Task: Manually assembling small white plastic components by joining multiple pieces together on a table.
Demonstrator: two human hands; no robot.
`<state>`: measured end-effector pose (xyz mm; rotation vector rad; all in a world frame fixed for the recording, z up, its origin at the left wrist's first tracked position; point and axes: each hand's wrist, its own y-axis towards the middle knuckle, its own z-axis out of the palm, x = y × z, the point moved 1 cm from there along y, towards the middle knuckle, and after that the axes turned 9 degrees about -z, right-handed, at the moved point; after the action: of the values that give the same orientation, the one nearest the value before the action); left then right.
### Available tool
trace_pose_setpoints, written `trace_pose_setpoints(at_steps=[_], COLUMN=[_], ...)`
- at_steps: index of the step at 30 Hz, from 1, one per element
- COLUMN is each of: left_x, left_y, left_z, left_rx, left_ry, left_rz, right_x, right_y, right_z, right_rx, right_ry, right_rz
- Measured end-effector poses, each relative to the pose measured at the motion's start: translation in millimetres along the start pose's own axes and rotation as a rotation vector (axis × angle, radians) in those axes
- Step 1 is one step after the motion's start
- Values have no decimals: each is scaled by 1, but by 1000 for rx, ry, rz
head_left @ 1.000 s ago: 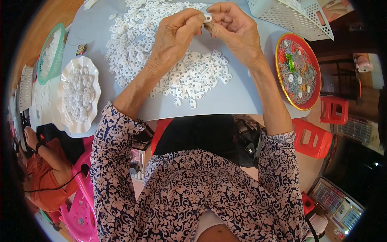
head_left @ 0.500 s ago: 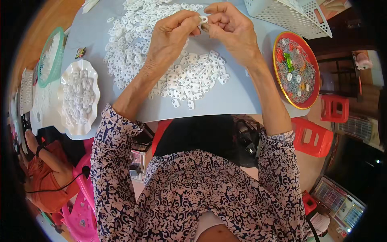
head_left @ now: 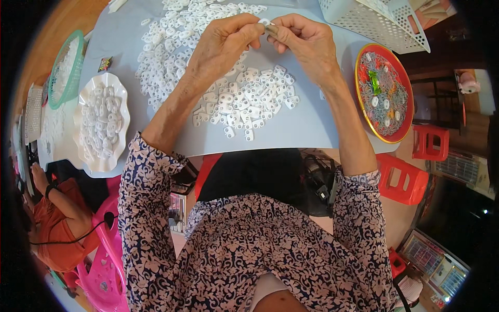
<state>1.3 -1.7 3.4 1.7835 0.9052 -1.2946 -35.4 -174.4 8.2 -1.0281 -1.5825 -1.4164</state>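
Observation:
My left hand and my right hand meet over the far part of the table, fingertips nearly touching. Between them they pinch a small white plastic piece, mostly covered by thumbs and fingers. The right thumb presses on it; its tip looks dark, and I cannot tell why. Beneath and left of my hands spreads a large heap of similar white pieces with holes. A smaller pile of these white pieces lies nearer, between my forearms.
A scalloped white dish of white pieces stands left, near a green basket and a small colourful packet. On the right are a red, gold-rimmed tray of small grey parts and a perforated white basket. Red stools stand beyond. Another person sits left.
The fingers have closed further over the white piece, so less of it shows. My right thumb has moved onto it, and the right fingers have shifted. The piles look the same.

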Motion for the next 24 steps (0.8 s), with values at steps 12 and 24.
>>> trace_pose_setpoints(at_steps=[12,24], left_x=[-4,-6], left_y=[2,-1], left_z=[-12,-3], left_rx=[-88,-17], left_ry=[-197,-86], left_rz=[-11,-37], right_x=[-2,1], right_y=[-3,-2], right_z=[-1,3], right_rx=[54,54], right_ry=[-26,3], right_rz=[14,41])
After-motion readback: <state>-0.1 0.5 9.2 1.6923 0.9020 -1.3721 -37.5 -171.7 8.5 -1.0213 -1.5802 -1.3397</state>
